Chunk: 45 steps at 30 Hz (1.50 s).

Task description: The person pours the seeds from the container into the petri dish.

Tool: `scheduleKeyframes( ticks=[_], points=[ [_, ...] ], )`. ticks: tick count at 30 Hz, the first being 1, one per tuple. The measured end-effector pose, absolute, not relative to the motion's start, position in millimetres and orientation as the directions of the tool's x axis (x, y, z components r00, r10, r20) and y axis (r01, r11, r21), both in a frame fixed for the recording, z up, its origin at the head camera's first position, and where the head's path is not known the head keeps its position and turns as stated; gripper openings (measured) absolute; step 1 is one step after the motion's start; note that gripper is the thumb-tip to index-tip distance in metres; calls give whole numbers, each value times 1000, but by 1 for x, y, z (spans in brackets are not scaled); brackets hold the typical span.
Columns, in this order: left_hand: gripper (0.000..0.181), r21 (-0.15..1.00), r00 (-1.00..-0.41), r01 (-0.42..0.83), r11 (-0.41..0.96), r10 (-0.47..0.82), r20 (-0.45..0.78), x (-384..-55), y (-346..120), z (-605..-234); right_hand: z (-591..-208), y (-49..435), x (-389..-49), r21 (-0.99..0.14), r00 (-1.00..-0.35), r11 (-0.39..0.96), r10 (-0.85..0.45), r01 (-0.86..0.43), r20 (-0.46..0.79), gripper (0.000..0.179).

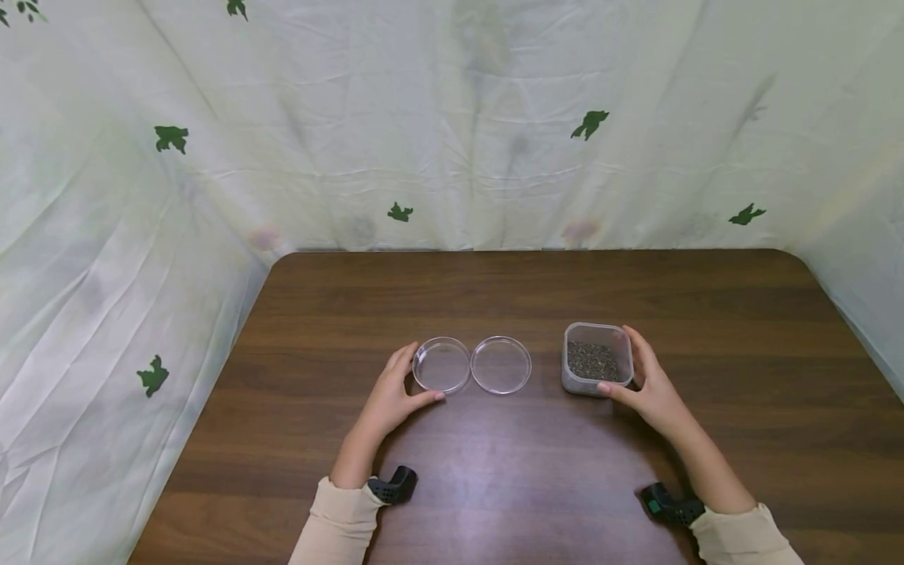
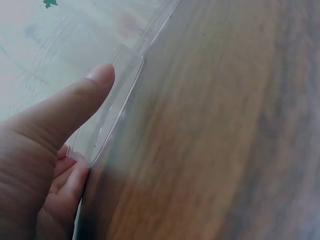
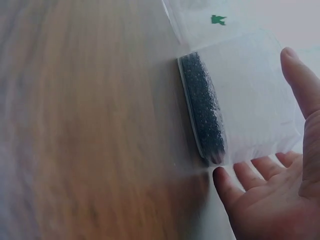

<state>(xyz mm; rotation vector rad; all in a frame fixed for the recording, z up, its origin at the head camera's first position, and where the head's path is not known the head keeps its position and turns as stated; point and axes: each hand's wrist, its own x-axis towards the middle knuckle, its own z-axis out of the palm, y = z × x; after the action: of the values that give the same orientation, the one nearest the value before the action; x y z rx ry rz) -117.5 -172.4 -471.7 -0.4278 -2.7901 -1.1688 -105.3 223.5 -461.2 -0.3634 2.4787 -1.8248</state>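
My left hand (image 1: 394,396) holds a clear round petri dish (image 1: 441,365) at its left side, thumb at the near rim and fingers round the far side. In the left wrist view, the thumb (image 2: 75,102) overlaps the dish's clear wall (image 2: 112,110). A second clear round dish (image 1: 501,366) lies right beside the first. On the right, my right hand (image 1: 655,392) grips a translucent square plastic container (image 1: 577,384), thumb at its front wall and fingers along its right side. Dark grains (image 3: 202,105) fill the container's lower part, and no lid covers it.
Everything stands on a dark brown wooden table (image 1: 494,290) with rounded far corners. A pale curtain (image 1: 424,118) with green leaf-like shapes surrounds it at the back and sides. A black wrist device (image 1: 395,485) is strapped to each arm.
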Motion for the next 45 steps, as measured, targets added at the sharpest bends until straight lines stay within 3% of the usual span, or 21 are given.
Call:
scheduleKeyframes(
  ticks=[25, 45],
  points=[
    [85, 714, -960, 281, 641, 201, 198, -117, -172, -476, -458, 220, -104, -982, -985, 162, -157, -101, 75, 93],
    [85, 721, -965, 261, 642, 196, 174, -118, -173, -478, -444, 210, -109, -961, -975, 181, -113, -207, 189, 89]
  ],
)
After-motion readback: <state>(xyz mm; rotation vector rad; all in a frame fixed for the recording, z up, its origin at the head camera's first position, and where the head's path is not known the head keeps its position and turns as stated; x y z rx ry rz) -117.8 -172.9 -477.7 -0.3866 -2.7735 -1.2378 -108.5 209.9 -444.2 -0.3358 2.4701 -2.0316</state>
